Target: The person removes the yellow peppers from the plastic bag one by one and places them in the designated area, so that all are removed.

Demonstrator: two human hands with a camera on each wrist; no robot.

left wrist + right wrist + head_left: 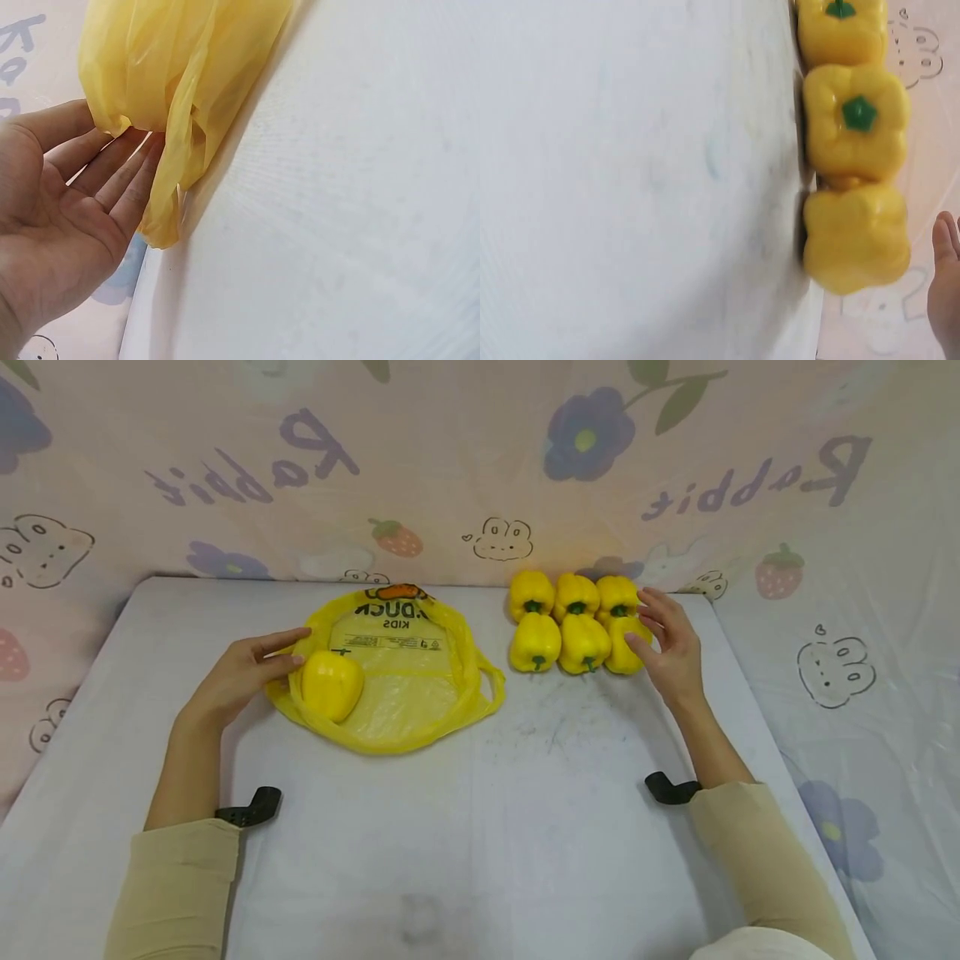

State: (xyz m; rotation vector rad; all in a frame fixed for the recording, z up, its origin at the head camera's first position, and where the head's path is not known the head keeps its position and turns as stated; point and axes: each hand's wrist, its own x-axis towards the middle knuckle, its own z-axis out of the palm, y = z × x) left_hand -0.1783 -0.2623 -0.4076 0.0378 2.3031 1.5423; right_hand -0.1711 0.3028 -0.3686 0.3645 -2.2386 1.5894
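Note:
A yellow plastic bag (405, 739) lies on the table with its mouth spread wide and a handle loop at the right. Inside it, at the left, sits one yellow bell pepper (333, 686). My left hand (247, 670) is at the bag's left rim, its fingers extended against the plastic, as the left wrist view also shows. Several more yellow bell peppers (584, 643) stand in two rows to the bag's right. Beside the rightmost front pepper (857, 238) my right hand (672, 650) is held with fingers and thumb apart; in the right wrist view a gap separates them.
The white-covered table (450, 860) ends at the back against a hanging cloth (450, 460) printed with rabbits, flowers and lettering. A black wrist device (258, 807) sits on the left forearm, and another black device (670, 789) on the right.

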